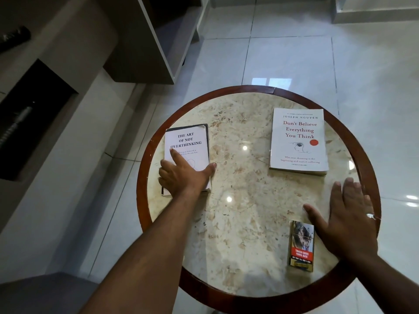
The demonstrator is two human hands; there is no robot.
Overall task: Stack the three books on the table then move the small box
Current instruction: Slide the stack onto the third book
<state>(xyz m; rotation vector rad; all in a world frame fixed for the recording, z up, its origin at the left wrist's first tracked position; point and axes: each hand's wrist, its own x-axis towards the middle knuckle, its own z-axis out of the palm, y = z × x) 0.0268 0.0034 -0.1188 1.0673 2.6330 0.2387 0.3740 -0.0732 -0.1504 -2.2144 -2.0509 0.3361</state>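
A white book titled "The Art of Not Overthinking" (189,141) lies at the table's left, on top of a dark-covered book (206,129) of which only the edges show. My left hand (181,175) lies across the white book's near half, thumb on its right edge, fingers curled over its left edge. A second white book, "Don't Believe Everything You Think" (298,141), lies flat at the right. A small box (301,245), a printed pack, lies near the front right. My right hand (349,218) is flat with fingers spread just right of the box, thumb near its top.
The round table has a marble top (244,223) and a raised brown wooden rim (141,177). Glossy white floor tiles (294,53) surround it. A grey cabinet (145,37) and a dark shelf unit (34,114) stand to the left.
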